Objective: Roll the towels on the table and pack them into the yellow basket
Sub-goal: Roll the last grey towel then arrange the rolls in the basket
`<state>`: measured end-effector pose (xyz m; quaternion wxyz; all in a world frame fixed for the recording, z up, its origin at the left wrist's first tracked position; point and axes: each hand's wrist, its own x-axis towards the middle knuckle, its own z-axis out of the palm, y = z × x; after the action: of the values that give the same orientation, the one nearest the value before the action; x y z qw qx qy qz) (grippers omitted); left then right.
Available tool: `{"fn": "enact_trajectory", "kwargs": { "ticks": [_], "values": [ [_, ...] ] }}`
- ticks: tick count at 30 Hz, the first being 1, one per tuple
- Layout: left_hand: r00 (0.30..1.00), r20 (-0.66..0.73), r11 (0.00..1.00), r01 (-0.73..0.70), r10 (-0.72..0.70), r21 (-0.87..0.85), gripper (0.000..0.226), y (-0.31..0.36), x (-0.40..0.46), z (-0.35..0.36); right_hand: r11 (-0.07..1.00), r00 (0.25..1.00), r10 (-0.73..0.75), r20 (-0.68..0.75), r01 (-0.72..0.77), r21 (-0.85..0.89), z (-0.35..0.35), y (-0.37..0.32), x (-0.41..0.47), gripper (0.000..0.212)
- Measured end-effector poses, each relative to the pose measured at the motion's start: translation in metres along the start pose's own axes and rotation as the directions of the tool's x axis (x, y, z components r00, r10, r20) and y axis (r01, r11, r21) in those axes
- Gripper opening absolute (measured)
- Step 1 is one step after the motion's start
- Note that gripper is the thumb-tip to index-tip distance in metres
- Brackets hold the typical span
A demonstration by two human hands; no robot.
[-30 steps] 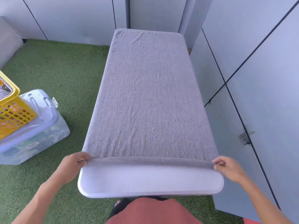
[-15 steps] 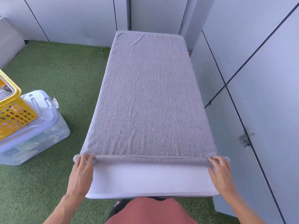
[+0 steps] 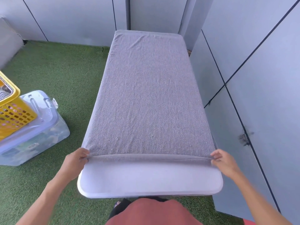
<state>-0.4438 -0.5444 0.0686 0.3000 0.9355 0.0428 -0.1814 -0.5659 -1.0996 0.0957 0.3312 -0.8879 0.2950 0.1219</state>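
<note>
Towel hem between both hands' fingers.

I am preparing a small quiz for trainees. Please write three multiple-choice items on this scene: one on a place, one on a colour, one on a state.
1. Where does the yellow perforated plastic basket stand?
A on the table
B on the clear lidded plastic box
C on the grass

2. What colour is the terry towel?
A grey
B blue
C white

3. How far is the towel rolled?
A fully
B only its near edge is turned
C half

Answers: B, the box lies under the basket; A, the cloth is grey; B, the left hand and right hand pinch one narrow fold.
</note>
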Motion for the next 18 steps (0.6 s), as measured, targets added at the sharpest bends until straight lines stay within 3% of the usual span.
{"fn": "enact_trajectory", "kwargs": {
  "ticks": [3,5,7,9,11,15,18],
  "values": [
    [0.979,-0.159,0.975,-0.091,0.125,0.204,0.020,0.003,-0.003,0.004,0.977,0.963,-0.115,-0.243,0.065,-0.203,0.015,0.002,-0.009,0.031],
    [0.936,-0.211,0.902,-0.182,0.280,0.392,0.019,0.002,-0.017,0.014,0.902,0.922,-0.239,-0.306,0.095,-0.420,0.028,0.005,-0.026,0.016],
    [0.913,-0.214,0.864,-0.222,0.347,0.452,0.029,0.000,-0.034,0.028,0.839,0.894,-0.337,-0.296,0.142,-0.525,0.042,0.013,-0.040,0.024],
    [0.917,-0.192,0.861,-0.232,0.349,0.453,0.045,-0.002,-0.044,0.039,0.824,0.897,-0.361,-0.256,0.179,-0.538,0.051,0.019,-0.045,0.042],
    [0.924,-0.188,0.862,-0.218,0.333,0.457,0.049,-0.002,-0.040,0.042,0.840,0.900,-0.357,-0.252,0.191,-0.508,0.049,0.019,-0.036,0.044],
    [0.932,-0.184,0.880,-0.210,0.311,0.426,0.031,0.013,-0.017,0.032,0.886,0.957,-0.219,-0.192,0.112,-0.450,0.038,0.010,-0.008,0.028],
    [0.942,-0.135,0.875,-0.224,0.307,0.430,0.023,0.006,-0.008,0.023,0.894,0.974,-0.200,-0.108,0.136,-0.426,0.028,0.012,-0.007,0.030]
  ]
}}
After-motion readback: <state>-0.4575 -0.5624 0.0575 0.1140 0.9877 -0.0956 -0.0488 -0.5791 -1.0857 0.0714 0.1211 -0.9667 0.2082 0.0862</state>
